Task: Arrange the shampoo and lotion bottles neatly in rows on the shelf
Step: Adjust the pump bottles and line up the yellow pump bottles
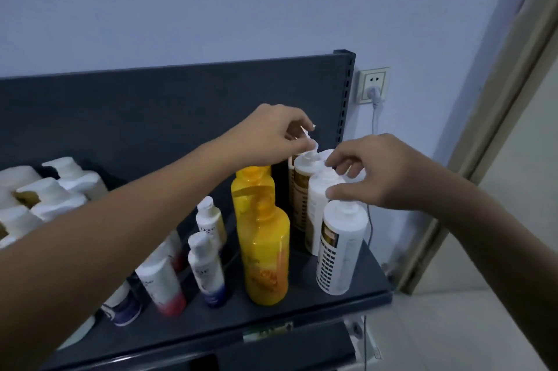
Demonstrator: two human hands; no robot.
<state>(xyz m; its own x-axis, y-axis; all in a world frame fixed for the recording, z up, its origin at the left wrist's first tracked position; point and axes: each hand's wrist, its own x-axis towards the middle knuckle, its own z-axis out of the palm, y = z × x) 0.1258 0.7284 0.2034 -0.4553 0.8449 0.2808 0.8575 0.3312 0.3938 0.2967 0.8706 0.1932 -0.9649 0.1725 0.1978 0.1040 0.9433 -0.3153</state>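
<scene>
On the dark shelf [302, 319] a row of tall white pump bottles runs front to back at the right end. My left hand [271, 135] pinches the pump head of the rear white bottle [302, 177]. My right hand [383, 171] grips the top of the middle white bottle [317, 204]. The front white bottle [341, 246] stands free. Two yellow bottles [265, 253] stand in a line just left of them. Small white Dove bottles [206, 268] with blue or red bases stand further left.
Several white pump bottles [57, 189] crowd the shelf's left end. The grey back panel [169, 110] rises behind. A wall socket with a plug and cord [373, 86] sits right of the shelf post. A door frame [495, 117] stands at the right.
</scene>
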